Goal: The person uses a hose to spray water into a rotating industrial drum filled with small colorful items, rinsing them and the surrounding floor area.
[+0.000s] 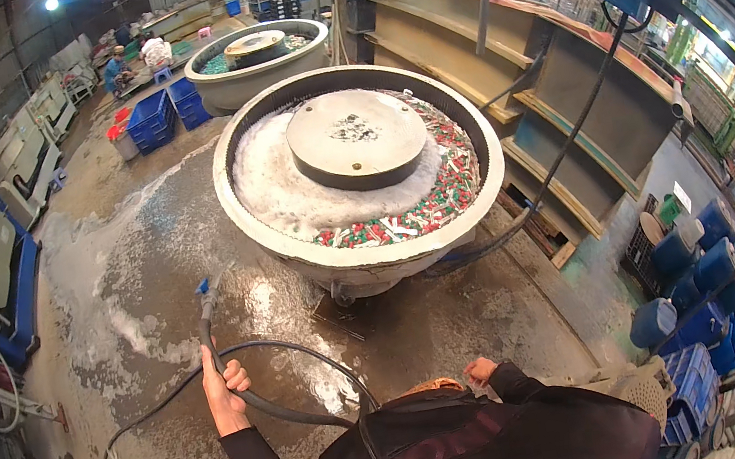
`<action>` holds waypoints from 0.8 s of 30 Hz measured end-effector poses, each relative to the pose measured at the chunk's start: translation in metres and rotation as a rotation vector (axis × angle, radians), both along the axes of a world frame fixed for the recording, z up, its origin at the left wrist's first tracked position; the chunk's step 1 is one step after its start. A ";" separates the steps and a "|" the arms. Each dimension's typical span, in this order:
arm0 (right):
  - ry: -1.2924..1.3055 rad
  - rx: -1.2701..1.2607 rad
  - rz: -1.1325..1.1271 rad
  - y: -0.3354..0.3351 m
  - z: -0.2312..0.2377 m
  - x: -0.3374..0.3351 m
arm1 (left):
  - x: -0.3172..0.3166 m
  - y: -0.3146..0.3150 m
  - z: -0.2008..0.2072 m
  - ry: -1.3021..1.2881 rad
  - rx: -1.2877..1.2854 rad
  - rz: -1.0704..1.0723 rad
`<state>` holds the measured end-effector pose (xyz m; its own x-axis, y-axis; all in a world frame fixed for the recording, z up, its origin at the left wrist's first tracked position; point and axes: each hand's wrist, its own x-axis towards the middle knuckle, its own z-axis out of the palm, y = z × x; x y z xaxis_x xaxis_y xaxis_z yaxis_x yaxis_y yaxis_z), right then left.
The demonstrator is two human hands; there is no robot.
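Gripping the black hose (293,416), the person's left hand (227,383) is closing its fingers tightly around it, and the blue nozzle (203,286) is pointing forward over the wet floor (159,306), just short of the big round tub (372,255). White foam (272,182) is lying in there beside red, green and white pieces (401,226). The right hand (480,371) is curling near something orange (437,386); from where I'm standing, I can't tell whether it's holding anything.

Left grip (224,389) curled, right grip (480,371) near torso (506,433)
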<state>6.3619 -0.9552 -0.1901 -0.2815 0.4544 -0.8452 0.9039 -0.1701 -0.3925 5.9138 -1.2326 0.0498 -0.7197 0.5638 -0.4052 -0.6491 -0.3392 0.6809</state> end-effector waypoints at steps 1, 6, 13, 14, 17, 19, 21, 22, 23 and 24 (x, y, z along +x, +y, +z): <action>-0.005 -0.005 -0.010 0.005 -0.001 0.001 | 0.002 0.003 0.000 -0.014 0.012 0.018; 0.035 0.010 0.030 0.034 -0.010 0.002 | 0.015 0.017 -0.004 -0.121 0.112 0.094; 0.266 -0.073 0.061 0.052 -0.073 0.028 | 0.023 0.019 -0.088 -0.066 0.323 0.029; 0.213 -0.048 0.091 0.036 -0.014 0.008 | 0.038 0.022 -0.076 -0.087 0.355 0.127; 0.373 -0.127 0.129 0.054 -0.049 0.044 | 0.050 0.022 -0.057 -0.161 0.326 0.204; 0.274 -0.169 0.127 0.062 -0.050 0.050 | 0.068 0.010 -0.042 -0.139 0.252 0.357; 0.231 -0.210 0.112 0.073 -0.049 0.049 | 0.085 -0.010 -0.029 -0.022 0.147 0.465; 0.218 -0.220 0.107 0.078 -0.049 0.047 | 0.088 -0.022 -0.031 0.029 0.107 0.513; 0.203 -0.232 0.106 0.083 -0.049 0.044 | 0.090 -0.033 -0.037 0.002 0.109 0.574; 0.208 -0.236 0.098 0.089 -0.050 0.041 | 0.092 -0.035 -0.041 -0.015 0.096 0.646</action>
<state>6.4032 -0.8659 -0.2398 -0.4920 0.2148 -0.8437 0.8250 -0.1945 -0.5306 6.0057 -1.2680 0.0090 -0.9204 0.0541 -0.3873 -0.3037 -0.7228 0.6208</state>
